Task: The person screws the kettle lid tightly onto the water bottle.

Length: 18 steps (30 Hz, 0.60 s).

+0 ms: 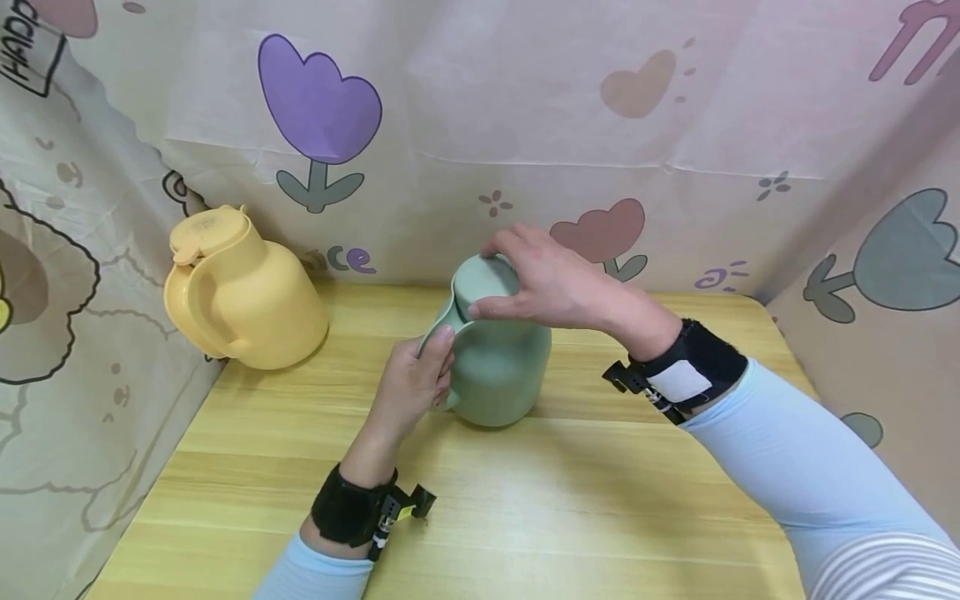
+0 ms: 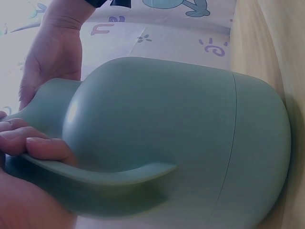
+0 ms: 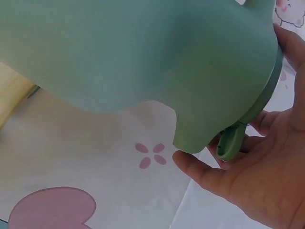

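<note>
A green thermal jug [image 1: 498, 379] stands upright on the wooden table, its body seam and base showing in the left wrist view. My left hand [image 1: 405, 385] grips the jug's handle [image 2: 107, 177], fingers wrapped round its upper part and thumb on top. Over the mouth, my right hand [image 1: 551, 282] holds the round green lid [image 1: 482, 282], thumb on the near edge and fingers on the far edge. In the right wrist view, a small green tab [image 3: 232, 142] of the lid hangs by the spout [image 3: 195, 136], and a fingertip is right at the spout's tip.
A yellow thermal jug [image 1: 258, 304] with its lid on stands at the table's back left. Printed curtains [image 1: 487, 100] hang behind and at both sides of the table [image 1: 585, 517]. Each wrist wears a black strap with a small camera.
</note>
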Available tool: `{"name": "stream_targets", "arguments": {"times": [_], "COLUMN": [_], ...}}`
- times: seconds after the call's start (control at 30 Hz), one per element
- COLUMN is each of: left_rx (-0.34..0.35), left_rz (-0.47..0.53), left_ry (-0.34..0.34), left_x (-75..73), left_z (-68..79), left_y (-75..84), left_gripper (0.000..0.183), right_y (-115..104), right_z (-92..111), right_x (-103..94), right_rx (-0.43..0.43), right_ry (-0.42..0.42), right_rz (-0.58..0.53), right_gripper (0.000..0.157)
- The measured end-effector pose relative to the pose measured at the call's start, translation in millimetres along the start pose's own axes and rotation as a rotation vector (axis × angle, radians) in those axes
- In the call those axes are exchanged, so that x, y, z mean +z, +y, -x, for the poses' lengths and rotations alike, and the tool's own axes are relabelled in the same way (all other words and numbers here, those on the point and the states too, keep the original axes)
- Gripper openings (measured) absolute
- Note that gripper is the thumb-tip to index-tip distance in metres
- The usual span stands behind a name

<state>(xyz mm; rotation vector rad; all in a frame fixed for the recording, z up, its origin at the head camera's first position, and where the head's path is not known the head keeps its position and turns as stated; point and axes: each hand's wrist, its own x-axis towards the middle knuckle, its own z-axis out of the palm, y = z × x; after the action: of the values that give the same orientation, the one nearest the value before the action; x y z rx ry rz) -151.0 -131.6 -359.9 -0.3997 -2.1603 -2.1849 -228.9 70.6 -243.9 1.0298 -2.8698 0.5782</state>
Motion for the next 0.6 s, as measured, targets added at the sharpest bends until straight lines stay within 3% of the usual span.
{"name": "stream_targets", "arguments": {"times": [0.37, 0.6], "left_rx": [-0.002, 0.0], "left_rz": [0.016, 0.015], "left_ry": [0.004, 0.005], "left_x": [1.2, 1.4], "left_z": [-0.5, -0.8], "left_y": [0.4, 0.0], "left_gripper": [0.054, 0.054], "right_y": [3.3, 4.1], "right_z": [0.9, 1.2], "right_x": [3.2, -1.4], "right_rx": [-0.011, -0.032], "right_ry": [0.037, 0.004], "right_rz": [-0.002, 0.021], "right_gripper": [0.07, 0.071]}}
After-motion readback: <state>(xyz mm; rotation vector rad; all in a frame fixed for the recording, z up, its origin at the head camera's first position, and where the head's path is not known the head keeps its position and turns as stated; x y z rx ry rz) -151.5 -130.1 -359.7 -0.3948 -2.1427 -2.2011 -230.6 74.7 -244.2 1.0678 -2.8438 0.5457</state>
